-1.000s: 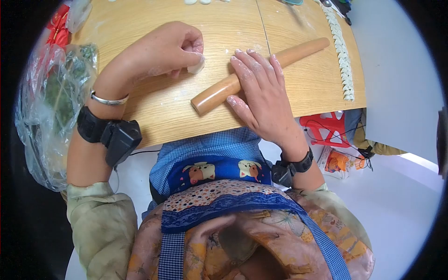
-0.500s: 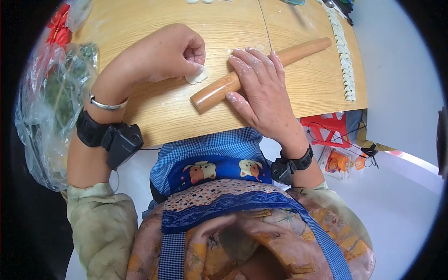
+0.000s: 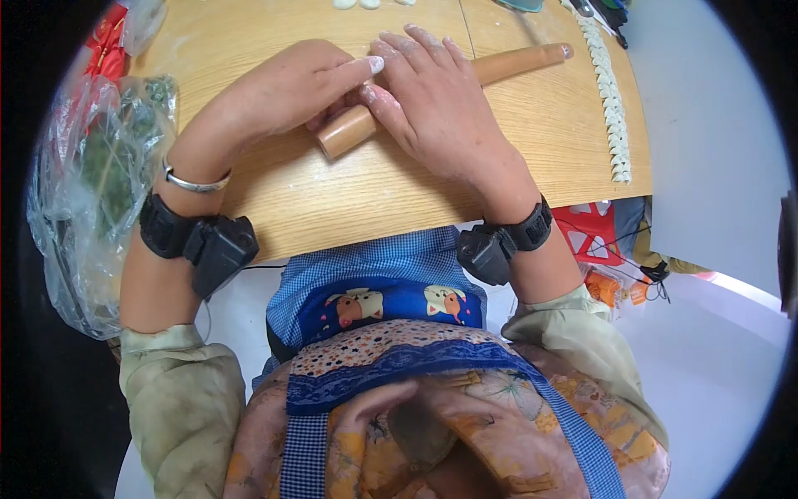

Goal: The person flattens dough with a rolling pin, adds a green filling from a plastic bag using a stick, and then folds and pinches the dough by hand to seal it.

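Under my right hand (image 3: 440, 104) lies a wooden rolling pin (image 3: 522, 64), slanting up to the right on the table. The palm presses on it with the fingers stretched over it and floury. My left hand (image 3: 312, 87) is at the pin's near end, its fingers curled under and one floury digit reaching toward my right thumb. The small piece of dough that it pinched a moment ago is hidden under the hands and the pin.
A row of folded dough pieces (image 3: 611, 104) runs along the table's (image 3: 283, 204) right side. Several flat dough rounds (image 3: 368, 3) lie at the far edge. On the left is a clear plastic bag (image 3: 91, 191) with something green inside. A red stool (image 3: 592, 229) stands below the table.
My right hand has moved up and left with the rolling pin, which now meets my left hand. The left hand has turned, and the dough has gone out of sight.
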Available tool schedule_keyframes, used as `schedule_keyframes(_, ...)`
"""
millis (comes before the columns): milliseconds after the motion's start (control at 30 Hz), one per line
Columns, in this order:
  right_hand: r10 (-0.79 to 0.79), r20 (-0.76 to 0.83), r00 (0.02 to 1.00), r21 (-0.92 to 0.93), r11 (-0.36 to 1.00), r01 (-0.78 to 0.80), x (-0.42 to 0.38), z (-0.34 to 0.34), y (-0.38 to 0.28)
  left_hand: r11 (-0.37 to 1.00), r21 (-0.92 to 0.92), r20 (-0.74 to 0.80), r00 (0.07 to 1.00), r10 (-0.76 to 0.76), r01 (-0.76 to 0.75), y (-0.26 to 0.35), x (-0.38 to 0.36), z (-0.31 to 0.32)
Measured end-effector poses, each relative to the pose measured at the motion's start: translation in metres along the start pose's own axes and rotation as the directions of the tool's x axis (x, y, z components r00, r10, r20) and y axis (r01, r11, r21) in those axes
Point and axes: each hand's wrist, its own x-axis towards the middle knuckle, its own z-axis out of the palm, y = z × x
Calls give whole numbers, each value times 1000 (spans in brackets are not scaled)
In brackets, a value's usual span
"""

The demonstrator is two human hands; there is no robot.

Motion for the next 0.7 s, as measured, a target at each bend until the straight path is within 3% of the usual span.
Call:
schedule_keyframes(100,14,0,1000,9,1000,-14,-8,-3,-1,995,-88,-22,999,-47,45,3,-1,0)
schedule_keyframes(167,14,12,1000,26,1000,-15,-19,-11,-5,988,144,86,995,43,-55,0,0,-3)
schedule_keyframes(400,66,128,990,26,997,-70,-63,-37,-15,987,106,121,987,105,-118,-2,-4,-3)
schedule_keyframes(467,78,148,986,32,996,-84,-70,-41,-16,984,-138,180,975,133,-109,-3,-3,-3)
schedule_keyframes(500,85,156,984,40,995,-92,-73,-42,-16,984,-136,180,974,136,-112,-1,-3,-4)
schedule_keyframes(600,91,165,982,43,994,-100,-74,-43,-16,995,-26,259,961,97,-93,4,-4,-6)
schedule_keyframes(700,82,155,985,42,995,-89,-66,-40,-17,992,113,152,987,42,-59,7,-4,-4)
